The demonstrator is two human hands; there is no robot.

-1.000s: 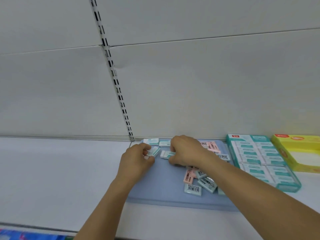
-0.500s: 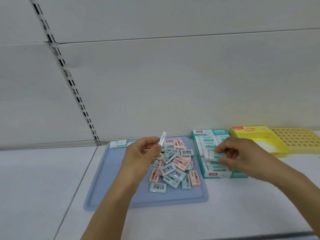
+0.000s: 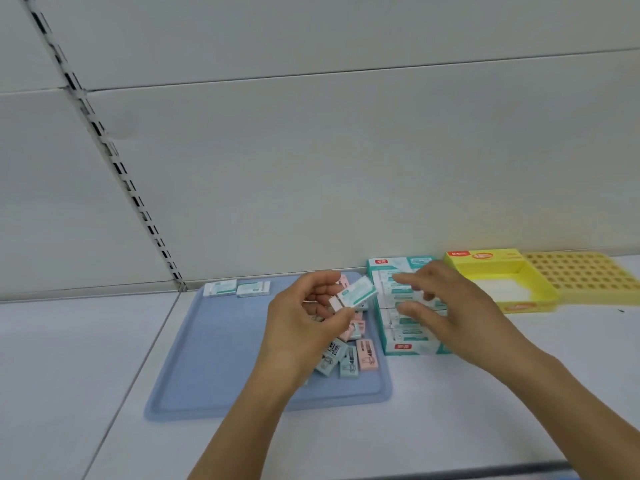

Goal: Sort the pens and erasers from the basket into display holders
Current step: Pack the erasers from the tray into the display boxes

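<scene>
The left hand (image 3: 304, 320) pinches one white-and-teal sleeved eraser (image 3: 356, 293) between its fingers; the right hand (image 3: 446, 303), fingers apart and empty, hovers over the nearly full teal cardboard display box (image 3: 408, 348) at 3 o'clock. A pile of pink and pale-blue erasers (image 3: 349, 355) remains on the flat blue plastic tray (image 3: 221, 358), two more (image 3: 237, 288) at its 12 o'clock edge. The yellow cardboard box (image 3: 498, 282) looks unfilled, so sorting appears partly done.

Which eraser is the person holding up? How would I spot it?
Find the blue tray on the white shelf, then the left hand above its eraser pile. That hand pinches a white-and-teal eraser, the only one lifted up.
</scene>
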